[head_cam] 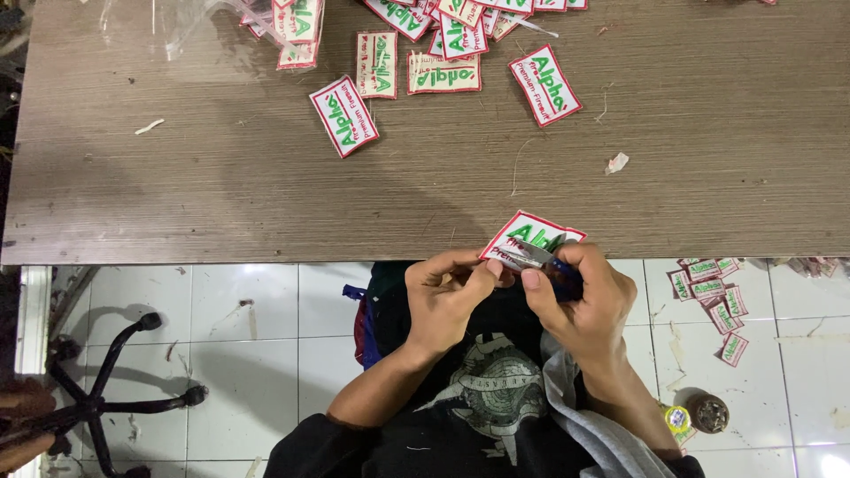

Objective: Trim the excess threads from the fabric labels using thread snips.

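A white embroidered patch [531, 234] with a red border and green lettering is held at the near edge of the brown table [221, 195]. My left hand [447, 296] pinches the patch's lower left edge between thumb and fingers. My right hand [580, 301] grips a small blue-handled cutter [553, 265], whose metal tip lies against the patch's lower edge. Both hands hover just off the table's edge, above my lap.
Several matching patches [416, 53] lie scattered across the far part of the table, partly beside clear plastic bags [177, 22]. More patches [713, 296] lie on the white tiled floor at right, near two small round tins [699, 414]. A black chair base [97, 398] stands at lower left.
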